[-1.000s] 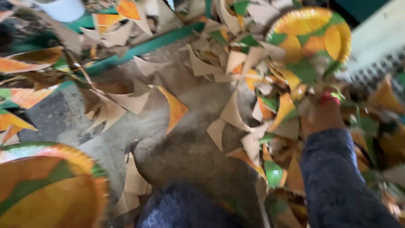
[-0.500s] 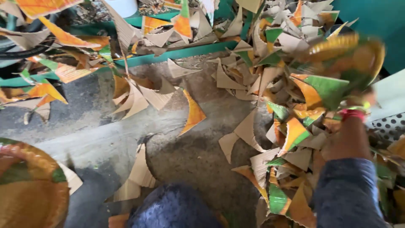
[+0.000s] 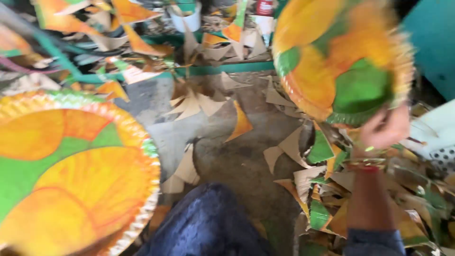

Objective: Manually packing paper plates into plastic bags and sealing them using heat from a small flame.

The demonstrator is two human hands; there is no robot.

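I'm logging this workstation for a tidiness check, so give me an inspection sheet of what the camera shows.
Surface: grey concrete floor, bare patch in the middle.
Job's things: orange-and-green paper plate raised in the right hand; a second plate of the same print low at left.
Clutter: triangular paper offcuts heaped at right and along the top.
Hands: right fingers closed on the raised plate's lower edge; left hand not in view.
Cables: nothing seen.
Surroundings: white cup, teal wall, blue-clad knee.
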